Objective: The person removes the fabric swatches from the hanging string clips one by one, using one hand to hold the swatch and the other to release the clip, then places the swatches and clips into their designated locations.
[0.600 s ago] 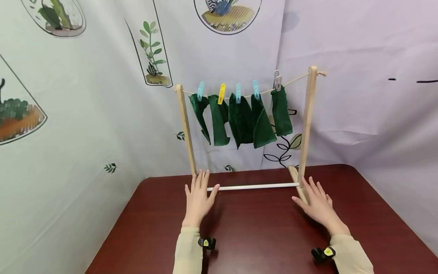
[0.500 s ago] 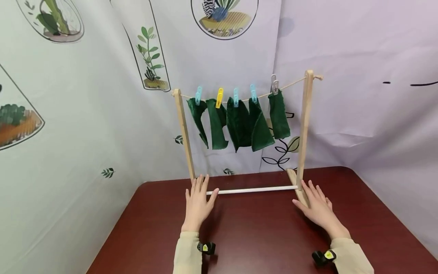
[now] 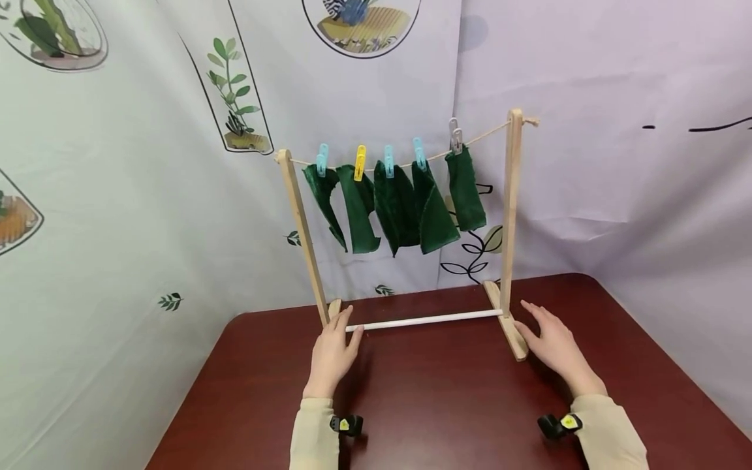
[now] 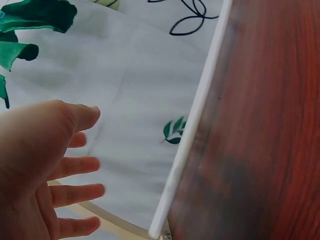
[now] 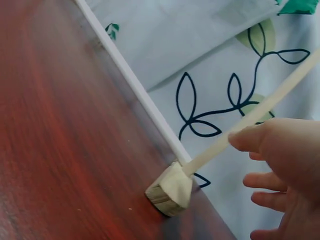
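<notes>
Wooden clothesline rack (image 3: 510, 215) stands near the far edge of the tabletop (image 3: 429, 391); steadying it well likely calls for even, gentle guidance low at both feet (image 3: 516, 343); left hand (image 3: 331, 356) and right hand (image 3: 557, 343) reach beside the frame, fingers spread, contact unclear; five dark green cloths (image 3: 466, 189) hang from blue, yellow and clear clothespins (image 3: 360, 163); a white rod (image 3: 423, 320) runs below.

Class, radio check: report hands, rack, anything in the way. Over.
Left hand, right hand: open, holding nothing. Rack upright, five cloths pegged to its line. Left hand partly hides left foot in head view.
</notes>
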